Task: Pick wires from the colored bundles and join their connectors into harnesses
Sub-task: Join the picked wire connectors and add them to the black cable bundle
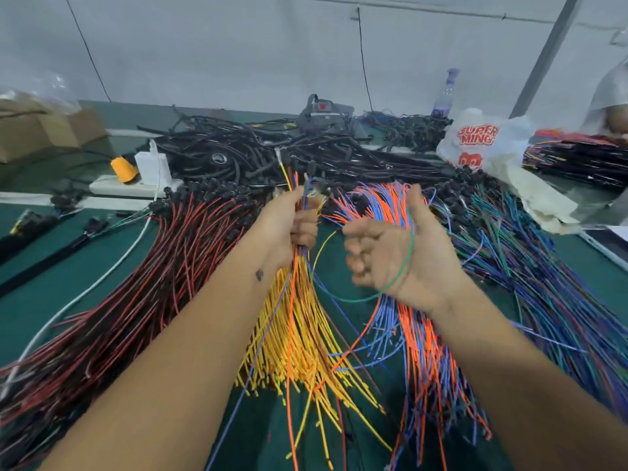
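We see a small set of picked wires held upright at centre, connector ends up at 12 o'clock, left hand grip closed tight round them. Right hand, just at 3 o'clock of it, palm up, fingers curled on a green wire looping over the palm. Yellow bundle lies below at 6 on the worktop, orange-blue bundle at 5, red-black bundle at 9. Risk, we judge: green loop snags neighbouring strands and drags extras, or slips the loose curl.
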`<state>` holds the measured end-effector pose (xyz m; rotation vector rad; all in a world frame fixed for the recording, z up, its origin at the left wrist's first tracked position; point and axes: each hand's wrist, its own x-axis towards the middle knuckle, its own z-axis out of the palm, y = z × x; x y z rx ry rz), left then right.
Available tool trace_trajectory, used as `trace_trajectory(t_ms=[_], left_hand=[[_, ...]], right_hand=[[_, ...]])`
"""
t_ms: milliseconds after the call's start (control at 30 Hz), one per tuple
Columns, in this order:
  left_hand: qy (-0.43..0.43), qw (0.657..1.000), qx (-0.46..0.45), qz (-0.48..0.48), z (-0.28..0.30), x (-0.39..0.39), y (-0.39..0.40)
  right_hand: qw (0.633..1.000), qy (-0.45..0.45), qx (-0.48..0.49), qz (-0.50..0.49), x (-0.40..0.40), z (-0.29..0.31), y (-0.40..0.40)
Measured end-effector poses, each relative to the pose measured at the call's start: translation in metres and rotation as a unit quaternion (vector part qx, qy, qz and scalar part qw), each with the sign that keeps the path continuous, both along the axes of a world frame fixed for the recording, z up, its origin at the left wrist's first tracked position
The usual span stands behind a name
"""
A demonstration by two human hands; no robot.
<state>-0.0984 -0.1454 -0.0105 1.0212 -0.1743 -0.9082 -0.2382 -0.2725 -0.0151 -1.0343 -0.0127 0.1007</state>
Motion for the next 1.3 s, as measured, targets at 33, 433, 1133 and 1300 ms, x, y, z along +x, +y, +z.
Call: trace_trajectory(t_ms=[33,433,1133,1300], left_hand=[[0.009,1.000,-0.015,-0.005,0.003,-0.001,0.000],[-0.048,0.998,0.010,-0.026,0.020,0.002,-0.002],[0.076,0.985,-0.153,-0.022,0.010,-0.016,-0.024],[-0.196,0.976,0.057,-0.081,0.014,-0.010,-0.016]], right_hand=[[0.997,0.014,0.033,-0.065,0.008,-0.005,0.003],[0.988,0.119,-0.092,-0.032,0.019,-0.012,0.001],[0.951,0.055,-0.300,0.060,0.025,-0.011,0.039],[0.956,0.009,-0.293,-0.027,0.024,-0.003,0.032]])
